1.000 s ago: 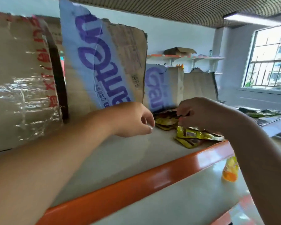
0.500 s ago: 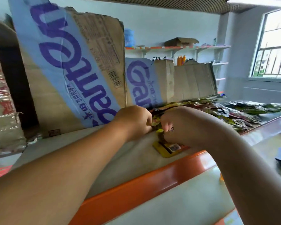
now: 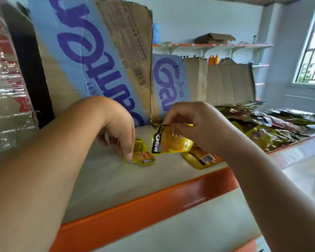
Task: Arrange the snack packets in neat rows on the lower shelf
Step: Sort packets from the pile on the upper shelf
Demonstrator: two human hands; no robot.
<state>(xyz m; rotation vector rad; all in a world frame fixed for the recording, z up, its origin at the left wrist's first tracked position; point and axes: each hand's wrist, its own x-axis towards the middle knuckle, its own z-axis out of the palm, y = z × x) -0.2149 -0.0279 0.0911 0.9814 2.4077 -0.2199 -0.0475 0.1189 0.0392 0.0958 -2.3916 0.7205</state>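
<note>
Right grip [image 3: 195,128] pinches the top edge of a yellow snack packet [image 3: 171,140] marked "CHEW" between thumb and fingertips. The packet hangs tilted, clear of the shelf [image 3: 105,179]. Left grip [image 3: 120,135] points down with fingers loosely extended, one fingertip [image 3: 129,157] pressing the near edge of a small yellow packet [image 3: 143,156] that lies flat on the grey shelf board. The left thumb is hidden behind the hand.

Just to the right, a third packet with a barcode label [image 3: 201,159] lies near the orange front lip [image 3: 153,202], its far end covered by the right wrist. Further right, a loose heap of green and dark red packets [image 3: 273,131] spreads along the board and runs out of view.

Behind the hands stand torn cardboard cartons [image 3: 102,57] with blue bands and purple lettering that is only partly readable. A film-wrapped carton [image 3: 5,91] is cut off at the left edge. Orange bottles [image 3: 213,60] on a far wall shelf are too small to identify.
</note>
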